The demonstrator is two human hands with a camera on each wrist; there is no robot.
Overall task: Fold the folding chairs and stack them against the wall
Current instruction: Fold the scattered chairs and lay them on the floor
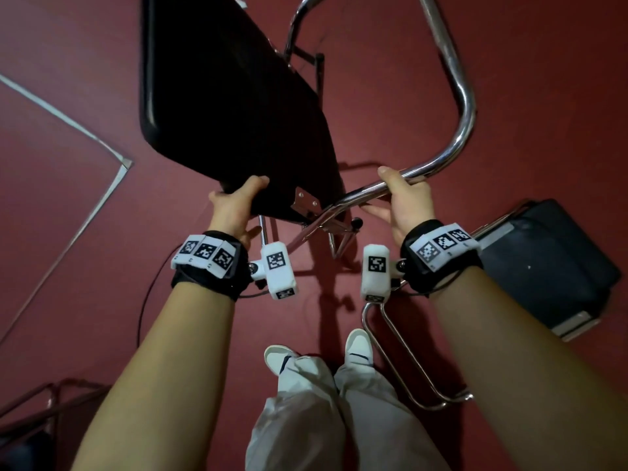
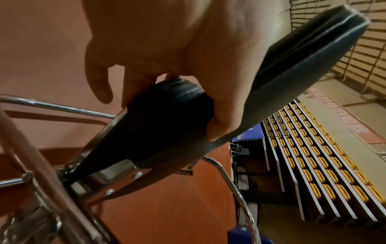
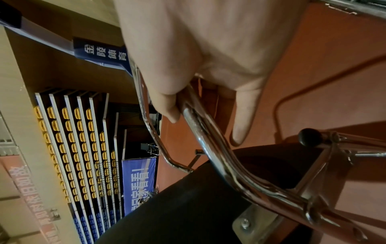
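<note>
A folding chair with a black padded seat (image 1: 231, 107) and a chrome tube frame (image 1: 457, 107) hangs tilted in front of me above the red floor. My left hand (image 1: 234, 202) grips the near edge of the seat (image 2: 167, 118), thumb on top and fingers underneath. My right hand (image 1: 404, 195) curls round the chrome tube (image 3: 200, 132) beside the seat, near the hinge bracket (image 1: 307, 200). The seat stands steeply tilted away from the tube loop. Another chair with a dark seat (image 1: 547, 263) and chrome legs (image 1: 404, 355) stands at my right.
The red floor carries a white taped line (image 1: 71, 120) at the left. Part of a dark frame (image 1: 37, 413) shows at the lower left. My white shoes (image 1: 356, 348) are below the hands. In the wrist views, retracted bleachers with yellow seats (image 2: 325, 158) and blue banners (image 3: 137, 181) stand far off.
</note>
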